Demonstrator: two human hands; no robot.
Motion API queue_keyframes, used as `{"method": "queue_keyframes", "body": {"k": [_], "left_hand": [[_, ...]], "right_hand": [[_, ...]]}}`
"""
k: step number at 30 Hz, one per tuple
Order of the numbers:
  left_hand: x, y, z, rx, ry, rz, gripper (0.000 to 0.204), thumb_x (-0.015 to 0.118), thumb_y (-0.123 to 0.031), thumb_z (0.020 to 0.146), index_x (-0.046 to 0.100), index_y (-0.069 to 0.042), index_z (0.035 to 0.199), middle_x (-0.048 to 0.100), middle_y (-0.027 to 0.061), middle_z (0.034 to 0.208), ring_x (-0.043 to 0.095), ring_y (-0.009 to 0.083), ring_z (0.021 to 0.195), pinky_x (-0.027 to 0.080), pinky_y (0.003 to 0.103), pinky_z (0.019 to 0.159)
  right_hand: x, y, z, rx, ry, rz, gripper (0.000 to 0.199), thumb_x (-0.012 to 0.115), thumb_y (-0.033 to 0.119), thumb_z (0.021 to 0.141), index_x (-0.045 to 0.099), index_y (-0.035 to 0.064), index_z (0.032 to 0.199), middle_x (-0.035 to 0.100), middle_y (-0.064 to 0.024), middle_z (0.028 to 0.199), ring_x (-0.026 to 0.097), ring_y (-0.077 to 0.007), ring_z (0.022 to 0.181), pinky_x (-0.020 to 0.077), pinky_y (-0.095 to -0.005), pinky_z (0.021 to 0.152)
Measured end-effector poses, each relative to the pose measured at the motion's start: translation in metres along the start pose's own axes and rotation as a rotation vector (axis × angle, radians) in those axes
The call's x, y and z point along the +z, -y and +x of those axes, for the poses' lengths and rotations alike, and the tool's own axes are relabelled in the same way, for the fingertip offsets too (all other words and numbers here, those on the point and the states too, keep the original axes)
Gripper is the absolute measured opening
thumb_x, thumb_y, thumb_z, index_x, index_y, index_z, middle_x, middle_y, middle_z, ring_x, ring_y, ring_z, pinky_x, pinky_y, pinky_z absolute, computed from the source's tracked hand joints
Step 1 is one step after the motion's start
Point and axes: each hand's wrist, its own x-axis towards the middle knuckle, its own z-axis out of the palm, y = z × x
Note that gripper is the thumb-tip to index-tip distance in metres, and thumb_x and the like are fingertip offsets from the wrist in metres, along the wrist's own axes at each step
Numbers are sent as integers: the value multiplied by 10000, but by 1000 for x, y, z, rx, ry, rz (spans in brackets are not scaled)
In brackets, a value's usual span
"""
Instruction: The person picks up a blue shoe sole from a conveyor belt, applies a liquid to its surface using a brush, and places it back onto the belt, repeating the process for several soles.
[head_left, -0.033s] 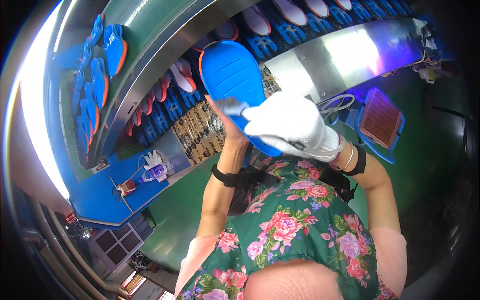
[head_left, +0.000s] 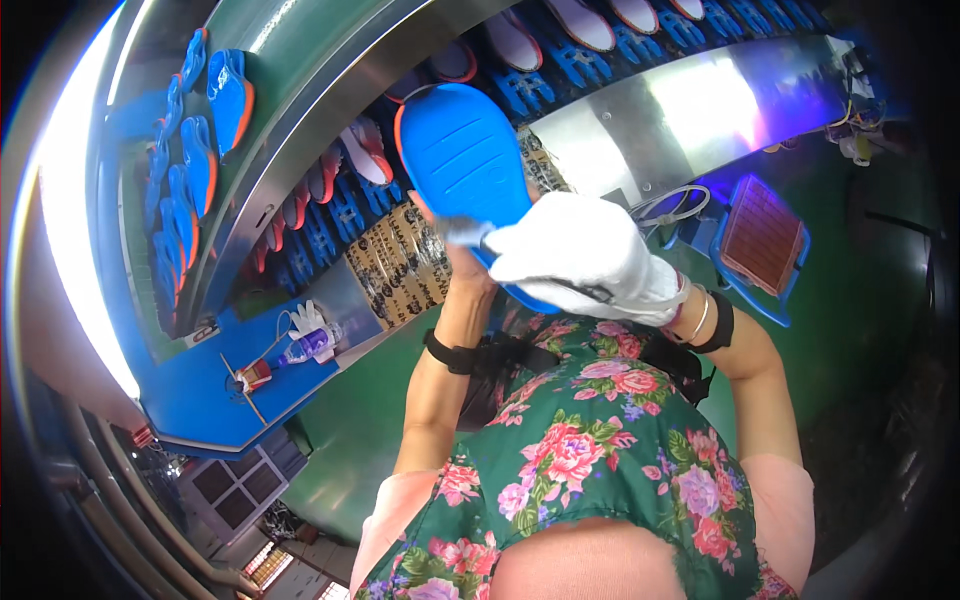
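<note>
A blue shoe sole (head_left: 468, 145) with an orange edge and shallow grooves across its face is held up in front of me. My bare left hand (head_left: 468, 262) grips it from beneath and along its left side, thumb showing at the edge. In a white knitted glove, my right hand (head_left: 585, 250) is closed round a small brush (head_left: 462, 230). The brush's bristle end is blurred and lies over the sole's narrower middle. The glove covers the brush handle and the sole's lower right part.
Beyond the sole, a curved conveyor (head_left: 590, 65) carries shoe pieces on blue holders. Several blue soles (head_left: 232, 100) lie on the green ledge at left. A blue table (head_left: 215, 385) holds a purple-labelled bottle (head_left: 308, 345) and a white glove. A blue-framed stool (head_left: 765, 235) stands at right.
The brush and my gloved right hand have shifted slightly down across the sole. My left hand and the sole stay nearly in place.
</note>
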Motion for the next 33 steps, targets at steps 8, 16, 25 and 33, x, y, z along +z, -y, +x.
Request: {"method": "queue_keyframes", "body": {"k": [8, 16, 25, 33], "left_hand": [[10, -11, 11, -129, 340, -199, 1123, 357, -983, 786, 518, 3, 1298, 680, 178, 979, 674, 309, 935, 591, 438, 797], [0, -10, 21, -118, 395, -295, 1147, 404, -1026, 706, 594, 16, 1144, 657, 166, 901, 581, 268, 865, 524, 413, 759], [-25, -1, 36, -95, 545, -401, 1120, 483, -977, 734, 572, 20, 1237, 659, 144, 987, 592, 311, 1016, 500, 458, 936], [-9, -5, 37, -47, 450, -400, 1069, 527, -926, 767, 532, 14, 1277, 622, 117, 1005, 585, 238, 898, 540, 407, 835]], "right_hand": [[1, -8, -10, -19, -1, -137, 275, 784, 93, 809, 790, 141, 1080, 760, -91, 1099, 707, -279, 897, 581, -384, 819], [-1, -6, -16, 162, -67, 109, 228, 785, 90, 823, 786, 126, 1048, 767, -68, 1028, 711, -265, 873, 576, -384, 783], [-6, 3, -23, 123, 2, 89, 225, 791, 94, 810, 776, 121, 1033, 765, -68, 1031, 713, -275, 863, 576, -394, 774], [-4, 9, -34, 145, 86, 195, 251, 813, 80, 780, 793, 130, 1026, 778, -67, 1040, 723, -239, 848, 581, -354, 749]]}}
